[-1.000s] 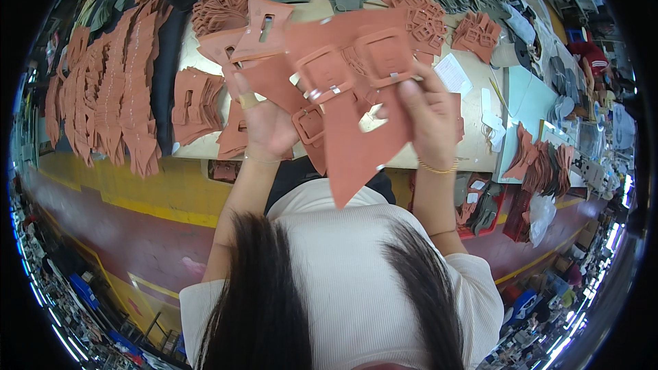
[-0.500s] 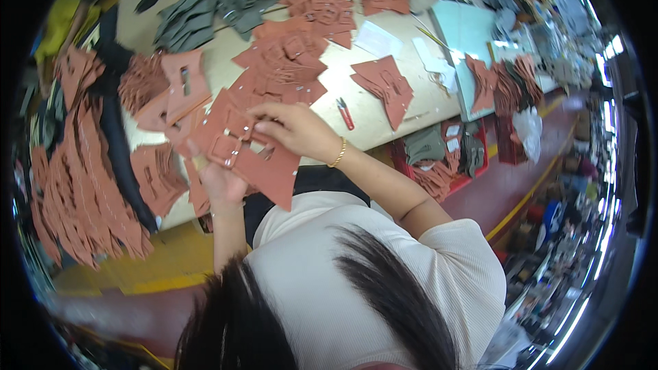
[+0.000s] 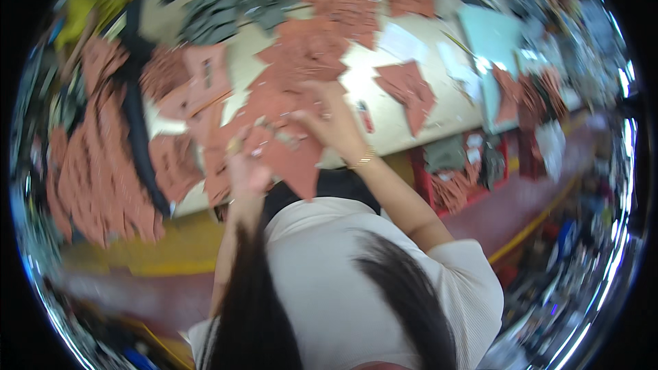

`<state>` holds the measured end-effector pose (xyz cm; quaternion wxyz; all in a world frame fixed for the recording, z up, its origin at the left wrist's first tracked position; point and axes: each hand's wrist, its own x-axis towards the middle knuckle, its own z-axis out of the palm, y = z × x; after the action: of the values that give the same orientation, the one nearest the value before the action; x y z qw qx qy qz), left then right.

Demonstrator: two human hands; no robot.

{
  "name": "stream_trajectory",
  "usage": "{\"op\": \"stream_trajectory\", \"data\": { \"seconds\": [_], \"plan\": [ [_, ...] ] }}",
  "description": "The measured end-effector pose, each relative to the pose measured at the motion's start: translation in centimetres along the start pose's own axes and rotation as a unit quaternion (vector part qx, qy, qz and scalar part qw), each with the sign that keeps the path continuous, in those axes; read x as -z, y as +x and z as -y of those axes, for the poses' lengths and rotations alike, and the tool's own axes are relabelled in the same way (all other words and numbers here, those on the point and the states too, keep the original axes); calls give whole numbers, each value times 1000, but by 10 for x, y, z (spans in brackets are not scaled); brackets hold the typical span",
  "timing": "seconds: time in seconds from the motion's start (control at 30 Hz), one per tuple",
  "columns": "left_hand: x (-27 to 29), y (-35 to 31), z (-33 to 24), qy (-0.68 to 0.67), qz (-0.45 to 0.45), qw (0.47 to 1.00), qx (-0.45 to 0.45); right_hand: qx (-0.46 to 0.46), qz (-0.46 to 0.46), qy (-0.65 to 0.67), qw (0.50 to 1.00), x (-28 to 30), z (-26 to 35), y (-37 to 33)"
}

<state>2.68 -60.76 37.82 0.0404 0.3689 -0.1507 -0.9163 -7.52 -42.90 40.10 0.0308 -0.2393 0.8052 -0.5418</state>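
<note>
Motion smears both hands. My left hand (image 3: 248,170), low on the near side of the table, is closed on the left edge of a reddish-brown strap piece (image 3: 293,164) whose pointed end hangs toward me. My right hand (image 3: 332,122), with a gold bracelet at the wrist, is just above that piece's far right side. Its thumb and fingers look apart, and I see nothing between them. Beyond it spreads a pile of similar reddish-brown pieces (image 3: 301,48) with small shiny fittings, partly covered by the right hand.
Red-handled snips (image 3: 365,118) lie right of my right hand, near a separate reddish-brown piece (image 3: 410,94). Grey-green pieces (image 3: 211,17) are stacked at the far left. Long reddish-brown strips (image 3: 103,178) drape over the left side. A red crate (image 3: 458,204) stands beyond the table's right edge.
My right hand has come off the buckle area of the held piece, its fingers spreading. The piece has dropped lower and blurred. The whole view has shifted slightly.
</note>
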Motion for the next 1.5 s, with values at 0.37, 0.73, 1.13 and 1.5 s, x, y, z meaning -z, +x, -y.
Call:
{"op": "stream_trajectory", "data": {
  "seconds": [0.37,0.73,1.13,1.5],
  "plan": [
    [26,15,47,-77,79,994,21,-429,171,577,674,-2,-34,-69],
    [-17,-21,1,11,146,986,-82,-352,208,505,760,-11,-18,-38],
    [-41,-59,1,262,222,916,-207,-361,242,701,565,-35,8,-45],
    [-57,-79,-12,377,328,828,-253,-321,317,705,547,-28,20,-36]
  ]
}}
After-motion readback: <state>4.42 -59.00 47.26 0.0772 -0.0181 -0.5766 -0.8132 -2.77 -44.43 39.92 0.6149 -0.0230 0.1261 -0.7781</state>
